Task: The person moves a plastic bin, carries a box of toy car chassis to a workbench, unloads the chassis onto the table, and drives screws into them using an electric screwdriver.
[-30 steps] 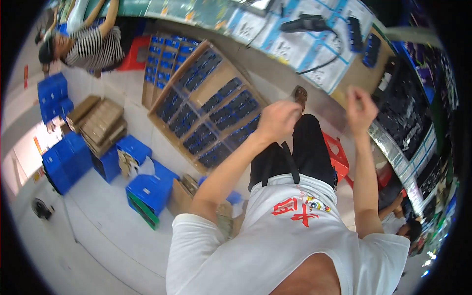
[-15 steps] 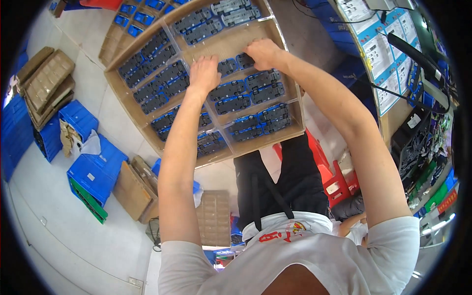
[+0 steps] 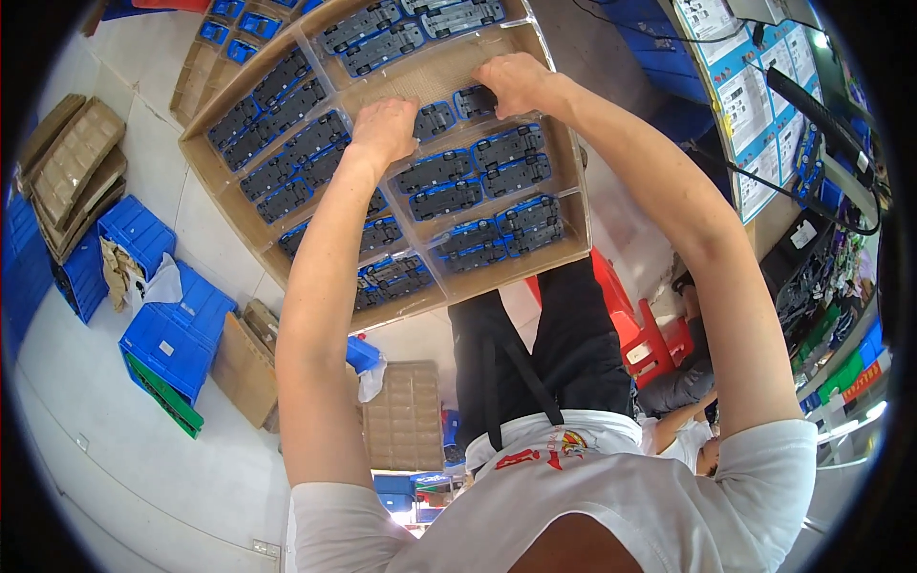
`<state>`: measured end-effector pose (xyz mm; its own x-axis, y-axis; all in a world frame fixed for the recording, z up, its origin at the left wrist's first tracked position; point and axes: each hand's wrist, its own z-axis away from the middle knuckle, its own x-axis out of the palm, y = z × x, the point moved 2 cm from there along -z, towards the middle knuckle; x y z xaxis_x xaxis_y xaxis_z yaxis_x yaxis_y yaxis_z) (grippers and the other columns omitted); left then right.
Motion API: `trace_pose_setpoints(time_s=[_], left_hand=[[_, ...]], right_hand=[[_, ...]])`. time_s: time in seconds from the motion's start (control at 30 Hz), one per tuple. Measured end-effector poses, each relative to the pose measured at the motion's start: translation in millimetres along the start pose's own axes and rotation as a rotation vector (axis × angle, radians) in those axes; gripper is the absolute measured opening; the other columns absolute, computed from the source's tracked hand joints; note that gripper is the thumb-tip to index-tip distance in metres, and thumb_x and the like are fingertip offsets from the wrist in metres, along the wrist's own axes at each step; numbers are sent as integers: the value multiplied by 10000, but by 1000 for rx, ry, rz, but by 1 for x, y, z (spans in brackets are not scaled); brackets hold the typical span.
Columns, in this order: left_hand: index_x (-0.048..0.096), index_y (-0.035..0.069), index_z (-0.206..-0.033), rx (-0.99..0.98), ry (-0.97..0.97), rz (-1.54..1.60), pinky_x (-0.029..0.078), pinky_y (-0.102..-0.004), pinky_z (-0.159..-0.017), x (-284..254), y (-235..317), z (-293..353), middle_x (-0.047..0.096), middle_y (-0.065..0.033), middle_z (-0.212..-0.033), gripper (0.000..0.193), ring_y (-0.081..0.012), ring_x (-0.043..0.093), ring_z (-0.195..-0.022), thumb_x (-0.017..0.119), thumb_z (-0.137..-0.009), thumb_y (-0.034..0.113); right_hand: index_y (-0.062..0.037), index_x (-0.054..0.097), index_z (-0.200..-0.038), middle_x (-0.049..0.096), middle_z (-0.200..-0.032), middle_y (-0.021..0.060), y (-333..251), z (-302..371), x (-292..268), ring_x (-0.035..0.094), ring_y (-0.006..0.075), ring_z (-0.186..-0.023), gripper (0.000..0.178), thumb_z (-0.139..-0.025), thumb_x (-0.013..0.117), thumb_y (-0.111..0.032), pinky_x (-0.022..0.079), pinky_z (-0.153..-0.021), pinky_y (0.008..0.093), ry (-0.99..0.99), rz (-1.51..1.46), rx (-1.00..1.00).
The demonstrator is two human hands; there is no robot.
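Observation:
A shallow cardboard box point(image 3: 502, 283) with clear dividers holds rows of toy cars, dark undersides up and blue bodies showing at the edges. My left hand point(image 3: 387, 128) is closed around the left end of a toy car point(image 3: 435, 119) in the right-hand middle compartment. At the right end of a second toy car point(image 3: 475, 101), in line with the first, my right hand point(image 3: 516, 84) is closed, thumb and fingers hidden in part. Bare cardboard shows just beyond these two cars. Several upside-down cars point(image 3: 445, 199) lie on the near side of them.
Another tray with blue cars point(image 3: 259, 25) lies at the far left. Blue crates point(image 3: 179, 329) and stacked brown trays point(image 3: 78, 177) stand on the left floor. A red stool point(image 3: 657, 344) is near my legs. A board with sheets point(image 3: 748, 105) and a black cable are at right.
The box appears shifted slightly left and toward the top in view. Both hands stay at the same two cars, my left hand a little further left.

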<state>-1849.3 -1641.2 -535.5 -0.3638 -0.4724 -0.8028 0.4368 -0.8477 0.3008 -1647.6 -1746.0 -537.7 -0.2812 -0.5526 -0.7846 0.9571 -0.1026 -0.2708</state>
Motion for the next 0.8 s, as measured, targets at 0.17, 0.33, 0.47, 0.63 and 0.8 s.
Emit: trace_pose_setpoints(time_s=[0.17,0.33,0.47,0.63,0.8], left_hand=[[652,52,-1084,40,37,-152,538,-454,-928,8,1,-1,718,-168,-1081,390,-333,680,-1061,782,-728,143],[606,72,-1106,30,245,-277,516,-474,-944,23,-5,3,701,-126,-1068,352,-313,657,-1073,699,-766,70],[604,69,-1077,-5,231,-240,517,-469,-922,17,-4,3,695,-124,-1052,345,-313,643,-1081,695,-745,44],[595,41,-1106,25,363,-66,480,-460,-968,-37,26,27,677,-169,-1043,397,-370,622,-1050,682,-718,28],[595,50,-1178,19,452,-32,448,-475,-1011,-101,62,94,659,-177,-1093,515,-390,602,-1074,729,-682,27]], right_hand=[[-25,644,-1156,712,-1047,181,-5,1,9,675,371,-1041,538,-671,822,-176,556,-871,469,-11,-35,-61],[-35,673,-1090,727,-1022,173,-10,-1,9,693,355,-1016,429,-695,786,-161,566,-843,456,92,-78,10],[-51,730,-952,742,-960,159,-10,1,10,717,345,-947,279,-699,769,-162,579,-808,448,110,23,27],[-9,726,-858,729,-876,192,8,24,-7,714,370,-869,309,-693,777,-265,573,-772,459,217,-62,-8],[5,689,-829,684,-774,233,2,102,-66,676,428,-790,383,-666,747,-337,547,-729,491,495,-408,82]])
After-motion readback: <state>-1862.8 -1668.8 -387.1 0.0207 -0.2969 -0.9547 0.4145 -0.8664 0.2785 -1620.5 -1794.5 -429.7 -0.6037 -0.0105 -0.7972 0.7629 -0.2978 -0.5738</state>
